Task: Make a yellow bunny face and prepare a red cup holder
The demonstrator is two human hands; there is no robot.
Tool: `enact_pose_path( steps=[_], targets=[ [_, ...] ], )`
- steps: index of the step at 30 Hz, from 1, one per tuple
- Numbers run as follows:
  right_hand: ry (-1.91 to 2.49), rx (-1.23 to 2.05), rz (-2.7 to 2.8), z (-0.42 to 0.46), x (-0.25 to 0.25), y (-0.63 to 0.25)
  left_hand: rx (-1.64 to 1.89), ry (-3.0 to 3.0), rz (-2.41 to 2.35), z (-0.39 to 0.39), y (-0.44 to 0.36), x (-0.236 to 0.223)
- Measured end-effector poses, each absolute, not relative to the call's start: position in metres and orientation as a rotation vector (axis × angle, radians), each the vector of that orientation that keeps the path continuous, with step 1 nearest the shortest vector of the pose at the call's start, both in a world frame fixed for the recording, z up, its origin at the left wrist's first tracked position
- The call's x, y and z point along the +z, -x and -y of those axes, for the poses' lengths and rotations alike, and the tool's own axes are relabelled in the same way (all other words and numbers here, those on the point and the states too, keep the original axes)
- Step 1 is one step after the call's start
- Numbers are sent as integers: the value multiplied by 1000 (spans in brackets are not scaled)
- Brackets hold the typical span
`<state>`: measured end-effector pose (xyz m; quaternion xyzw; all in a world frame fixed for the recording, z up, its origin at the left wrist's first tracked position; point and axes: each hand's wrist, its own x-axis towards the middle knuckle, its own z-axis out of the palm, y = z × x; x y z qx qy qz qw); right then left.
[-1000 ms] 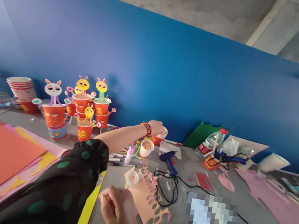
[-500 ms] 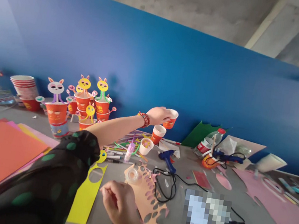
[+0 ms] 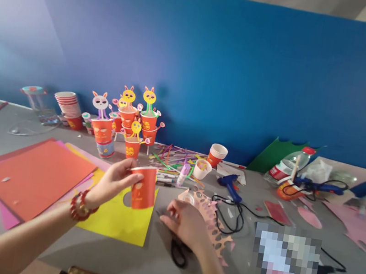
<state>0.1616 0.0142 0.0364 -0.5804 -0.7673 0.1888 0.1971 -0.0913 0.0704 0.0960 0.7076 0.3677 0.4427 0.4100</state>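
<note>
My left hand (image 3: 112, 182) grips an orange paper cup (image 3: 143, 188), holding it upside down above the yellow sheet (image 3: 121, 220). A red bead bracelet (image 3: 80, 206) sits on that wrist. My right hand (image 3: 186, 223) rests on the table with fingers loosely curled, lying over black scissors (image 3: 177, 252) and beside a pink sheet with cut-out holes (image 3: 214, 221). I cannot make out whether it holds anything.
Finished bunny cups (image 3: 126, 123) stand at the back left beside a stack of cups (image 3: 67, 107). More stacked cups (image 3: 217, 154), a white cup (image 3: 202, 168), straws (image 3: 173, 156), a blue glue gun (image 3: 230, 186) with cable, a bottle (image 3: 286, 165) and orange paper sheets (image 3: 36, 176) lie around.
My left hand lifted a cup from the stack at the back and brought it toward me, over the yellow sheet. The camera tilted down and shifted.
</note>
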Motion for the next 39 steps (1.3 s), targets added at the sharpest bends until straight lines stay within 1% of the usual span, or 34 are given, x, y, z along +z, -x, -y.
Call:
enact_pose_path(
  steps=[3, 5, 8, 12, 16, 18, 19, 23, 25, 27, 29, 33, 36, 39],
  targets=[
    [1752, 373, 2318, -8, 32, -151, 1116, -1722, -891, -43, 114, 73],
    [1779, 337, 2327, -7, 29, -148, 1045, -1627, -788, -24, 122, 62],
    [1835, 278, 2319, -7, 29, -148, 998, -1270, -656, -4, 123, 48],
    [1896, 221, 2279, -9, 36, -152, 998, -587, -526, 7, 110, 31],
    [1870, 245, 2276, -5, 51, -163, 986, -243, -347, 15, 92, 26],
    [1779, 326, 2206, -2, 57, -168, 926, -194, -283, 20, 85, 27],
    [1697, 417, 2137, 0, 58, -170, 891, -213, -254, 22, 83, 28],
    [1342, 924, 1789, 5, 56, -163, 834, -526, -140, 19, 76, 37],
    [1251, 1075, 1677, 8, 53, -154, 774, -668, -112, 15, 73, 44],
    [1199, 1126, 1594, 10, 53, -144, 697, -734, -103, 12, 70, 51],
    [1147, 1180, 1486, 12, 53, -136, 690, -741, -105, 10, 67, 55],
    [932, 1424, 1110, 20, 45, -127, 853, -634, -71, 8, 63, 54],
    [794, 1421, 1095, 27, 30, -124, 944, -552, -34, 5, 61, 53],
    [828, 1318, 1155, 32, 12, -120, 979, -526, -28, 3, 55, 55]
  ],
)
